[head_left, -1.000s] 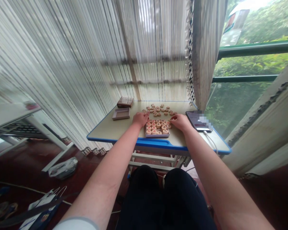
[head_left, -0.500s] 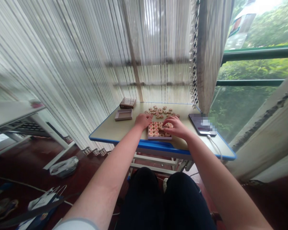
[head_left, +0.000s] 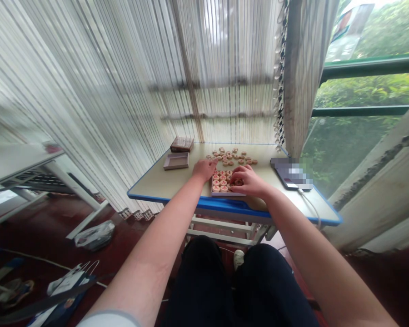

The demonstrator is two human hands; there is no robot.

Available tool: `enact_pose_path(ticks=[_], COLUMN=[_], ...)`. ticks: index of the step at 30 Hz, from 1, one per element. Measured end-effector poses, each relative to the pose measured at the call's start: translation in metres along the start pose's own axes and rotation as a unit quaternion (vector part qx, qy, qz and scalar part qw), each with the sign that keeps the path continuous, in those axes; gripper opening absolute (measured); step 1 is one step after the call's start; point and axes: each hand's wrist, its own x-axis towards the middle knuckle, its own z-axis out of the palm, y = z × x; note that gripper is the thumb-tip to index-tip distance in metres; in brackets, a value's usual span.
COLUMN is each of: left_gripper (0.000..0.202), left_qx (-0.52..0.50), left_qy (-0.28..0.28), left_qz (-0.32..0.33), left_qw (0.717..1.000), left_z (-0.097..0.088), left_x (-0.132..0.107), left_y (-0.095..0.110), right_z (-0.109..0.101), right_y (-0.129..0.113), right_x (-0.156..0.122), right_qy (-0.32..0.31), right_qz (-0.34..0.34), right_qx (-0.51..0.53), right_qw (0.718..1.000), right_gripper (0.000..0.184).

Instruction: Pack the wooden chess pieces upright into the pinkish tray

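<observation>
An open, shallow box [head_left: 212,187] near the table's front edge holds rows of round wooden Chinese chess pieces [head_left: 224,182], several with red characters. My left hand [head_left: 204,170] rests at the box's back left corner, its fingers curled against the edge and gripping it. Over the right half of the box, my right hand [head_left: 251,181] has its fingers bent down around a chess piece [head_left: 238,182]. That hand hides part of the pieces beneath it. Behind the box lie several loose chess pieces [head_left: 225,158], spread on the tabletop.
The table [head_left: 150,181] has a blue edge. An empty shallow tray [head_left: 176,161] and a brown box [head_left: 182,144] lie at the back left. A tablet [head_left: 289,175] with a white cable [head_left: 308,202] lies on the right. Curtains [head_left: 225,104] hang behind.
My right hand has come down closer over the box's right half, covering more pieces. The left hand stays at the corner. The whole view has shifted slightly.
</observation>
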Motion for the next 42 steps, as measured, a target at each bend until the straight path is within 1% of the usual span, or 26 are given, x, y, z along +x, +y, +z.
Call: enact_pose_path(ticks=[6, 11, 17, 27, 31, 34, 42], left_gripper=[0.065, 0.065, 0.064, 0.066, 0.067, 0.068, 0.068], left_qx=[0.011, 0.015, 0.010, 0.019, 0.016, 0.014, 0.012], left_qy=[0.007, 0.006, 0.014, 0.008, 0.007, 0.004, 0.013], left_qz=[0.020, 0.018, 0.027, 0.022, 0.025, 0.023, 0.040], left_qw=[1.000, 1.000, 0.999, 1.000, 1.000, 1.000, 0.999], left_z=[0.0011, 0.0017, 0.0034, 0.0009, 0.0016, 0.0024, 0.0015], left_x=[0.0007, 0.0010, 0.0016, 0.0002, 0.0008, 0.0012, 0.0011], left_y=[-0.0011, -0.0018, -0.0037, -0.0018, -0.0024, -0.0028, -0.0033], right_z=[0.0010, 0.0013, 0.0020, -0.0005, 0.0001, 0.0009, 0.0057], right_y=[0.0021, 0.0040, 0.0052, 0.0050, 0.0063, 0.0061, 0.0023], right_x=[0.0005, 0.0012, 0.0017, 0.0016, 0.0018, 0.0021, 0.0035], right_qy=[0.007, -0.002, 0.019, 0.028, 0.042, 0.037, 0.035], right_qz=[-0.004, -0.013, -0.005, -0.035, -0.026, -0.018, -0.029], right_qx=[-0.007, -0.011, -0.011, -0.026, -0.022, -0.025, -0.047], right_qw=[1.000, 1.000, 1.000, 0.999, 0.999, 0.999, 0.998], right_gripper=[0.017, 0.016, 0.015, 0.019, 0.019, 0.018, 0.016])
